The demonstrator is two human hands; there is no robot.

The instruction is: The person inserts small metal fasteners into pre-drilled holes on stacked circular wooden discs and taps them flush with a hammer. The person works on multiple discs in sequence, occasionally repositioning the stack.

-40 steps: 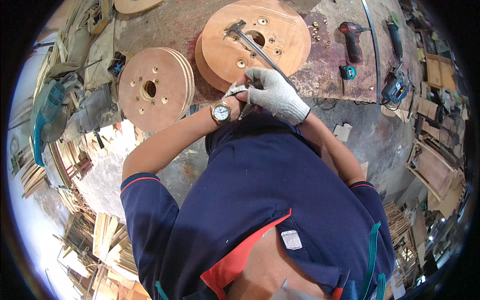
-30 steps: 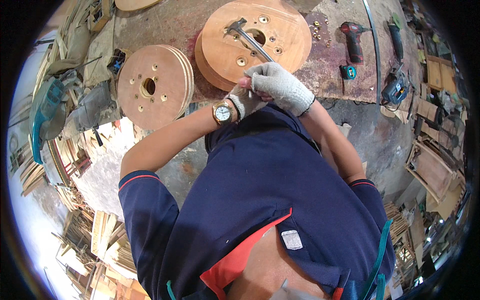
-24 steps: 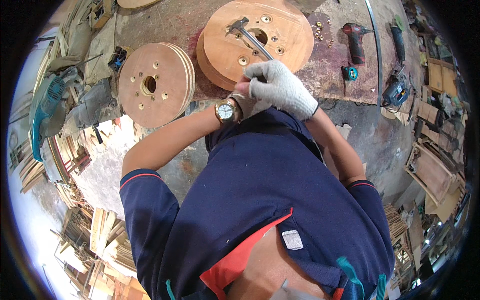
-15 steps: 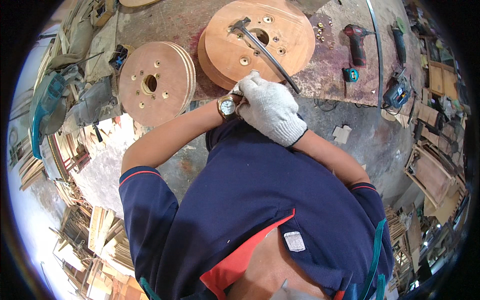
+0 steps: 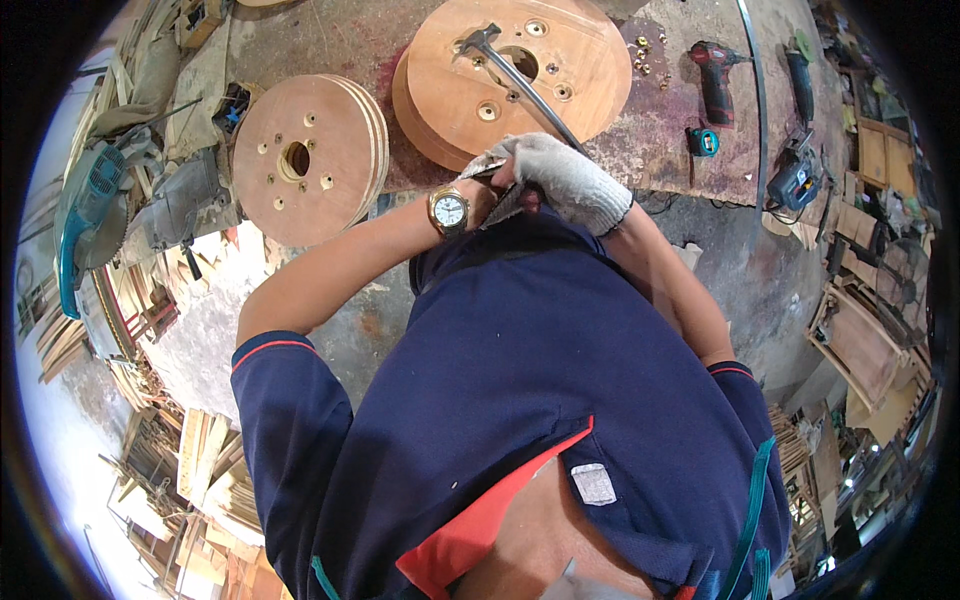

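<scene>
My right hand (image 5: 575, 180) wears a white knit glove with a dark cuff edge. Its fingers close on a second white glove (image 5: 484, 163), which is bunched around my left hand (image 5: 482, 200). My left hand, bare at the wrist with a gold watch (image 5: 450, 209), reaches into this cloth; most of its fingers are hidden. Just beyond both hands, a claw hammer (image 5: 520, 80) lies across a large round wooden disc (image 5: 450, 110) with a center hole and smaller holes. The lower end of its handle is behind the gloved hand.
Left of the large disc stands a smaller stack of wooden discs (image 5: 270, 190). Brass-colored fittings (image 5: 643, 55), a cordless drill (image 5: 715, 80), a tape measure (image 5: 703, 142), an angle grinder (image 5: 800, 85) and a blue power tool (image 5: 792, 185) lie rightward. A teal saw (image 5: 85, 220) is far left.
My right hand has moved slightly right and turned, exposing the bunched glove and some bare fingers between my hands. The hammer stays on the disc.
</scene>
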